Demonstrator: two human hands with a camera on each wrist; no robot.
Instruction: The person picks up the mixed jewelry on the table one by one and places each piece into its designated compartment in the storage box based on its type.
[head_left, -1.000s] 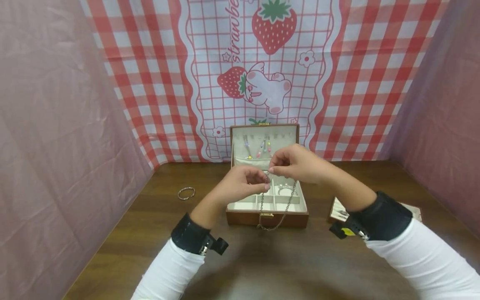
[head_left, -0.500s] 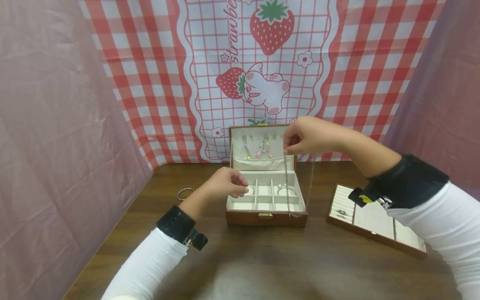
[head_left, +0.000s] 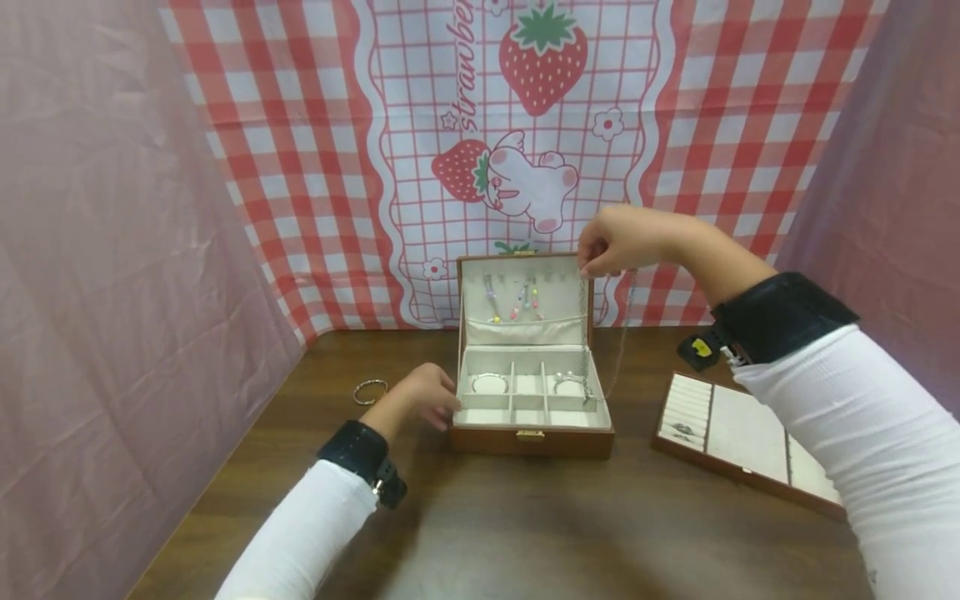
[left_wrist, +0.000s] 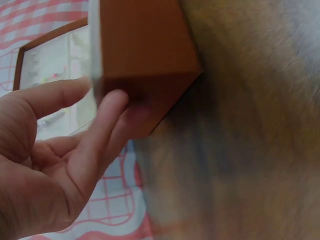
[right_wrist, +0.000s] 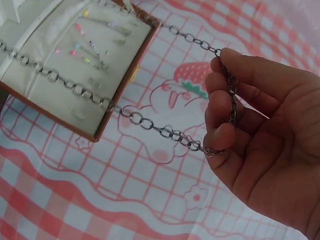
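Note:
A brown jewelry box [head_left: 525, 444] stands with its lid up, its cream inside divided into compartments. My left hand [head_left: 429, 393] is at the box's left wall; in the left wrist view the thumb lies at the pale rim and the fingers lie along the brown outer side. My right hand [head_left: 633, 240] holds a silver chain necklace [head_left: 582, 333] up in front of the lid's right side, both strands hanging down. In the right wrist view the chain runs over the curled fingers [right_wrist: 220, 107] and past the thumb tip. Beaded jewelry [head_left: 525, 298] hangs inside the lid.
A bracelet [head_left: 371, 392] lies on the wooden table [head_left: 525, 525] left of the box. Two bracelets, one plain [head_left: 490, 383] and one with charms [head_left: 567, 383], lie in the back compartments. A shallow tray [head_left: 746, 429] with rings stands right, partly behind the right forearm. Checked cloth hangs behind.
Both hands were together at the necklace. My right hand has raised the necklace up and to the right; my left hand has left it and moved left and down to the box's side.

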